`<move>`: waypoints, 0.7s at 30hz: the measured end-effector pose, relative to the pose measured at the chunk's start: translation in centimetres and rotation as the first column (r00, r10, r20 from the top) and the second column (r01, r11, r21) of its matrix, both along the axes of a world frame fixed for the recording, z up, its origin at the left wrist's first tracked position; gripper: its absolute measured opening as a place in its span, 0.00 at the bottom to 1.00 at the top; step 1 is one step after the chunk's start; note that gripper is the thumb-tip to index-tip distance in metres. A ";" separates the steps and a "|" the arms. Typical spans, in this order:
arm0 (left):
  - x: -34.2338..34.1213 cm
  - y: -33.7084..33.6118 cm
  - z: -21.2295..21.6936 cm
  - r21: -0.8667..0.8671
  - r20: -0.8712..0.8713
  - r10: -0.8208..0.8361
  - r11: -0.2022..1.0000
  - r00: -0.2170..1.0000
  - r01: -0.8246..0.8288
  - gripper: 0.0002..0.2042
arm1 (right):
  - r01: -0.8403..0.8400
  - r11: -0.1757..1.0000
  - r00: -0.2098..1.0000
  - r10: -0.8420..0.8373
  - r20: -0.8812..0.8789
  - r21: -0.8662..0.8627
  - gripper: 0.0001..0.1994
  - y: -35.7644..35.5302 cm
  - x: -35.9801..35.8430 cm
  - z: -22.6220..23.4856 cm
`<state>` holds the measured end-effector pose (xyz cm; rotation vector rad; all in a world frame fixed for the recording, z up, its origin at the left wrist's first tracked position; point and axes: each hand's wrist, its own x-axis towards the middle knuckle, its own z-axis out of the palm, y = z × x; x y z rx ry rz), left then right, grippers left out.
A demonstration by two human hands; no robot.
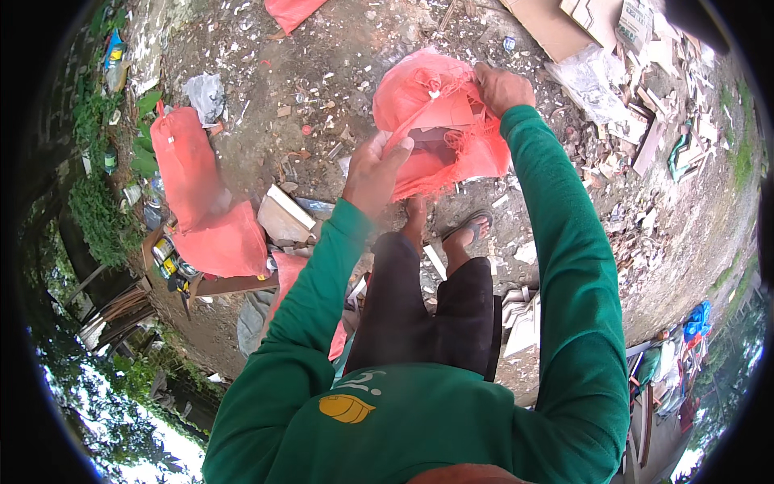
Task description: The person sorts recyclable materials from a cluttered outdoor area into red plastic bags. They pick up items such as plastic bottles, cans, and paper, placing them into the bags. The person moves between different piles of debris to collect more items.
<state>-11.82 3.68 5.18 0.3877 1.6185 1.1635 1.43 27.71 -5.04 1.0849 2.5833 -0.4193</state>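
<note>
Sack [409,85] is gaping before the feet [460,239]; left hand [377,171] and right hand [504,89] are gripping its rim, fingers curled; its frayed edge [461,153] could be tearing further under uneven pulling.

Red sack [409,95] between left grip [376,173] and right grip [505,89]

Between left hand [376,171] and right hand [505,89], the sack [482,147] looks woven plastic, matt, rough-edged; past the right hand, matt cardboard [548,29] and glossy plastic film [591,77].
</note>
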 end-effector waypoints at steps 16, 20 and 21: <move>-8.0 0.0 -5.9 0.130 0.235 0.264 0.945 0.935 -0.300 0.17 | 0.530 0.842 0.728 -0.512 -0.456 -0.099 0.38 -3.7 2.9 1.0; -6.4 -1.3 -6.0 0.135 0.196 0.271 0.945 0.943 -0.299 0.13 | 0.702 0.709 0.687 -0.699 -0.200 -0.067 0.62 -10.9 5.5 -0.4; -6.4 -2.1 -6.9 0.126 0.099 0.208 0.967 0.973 -0.219 0.12 | 0.723 0.678 0.660 -0.734 -0.160 -0.134 0.64 -12.4 6.1 -1.2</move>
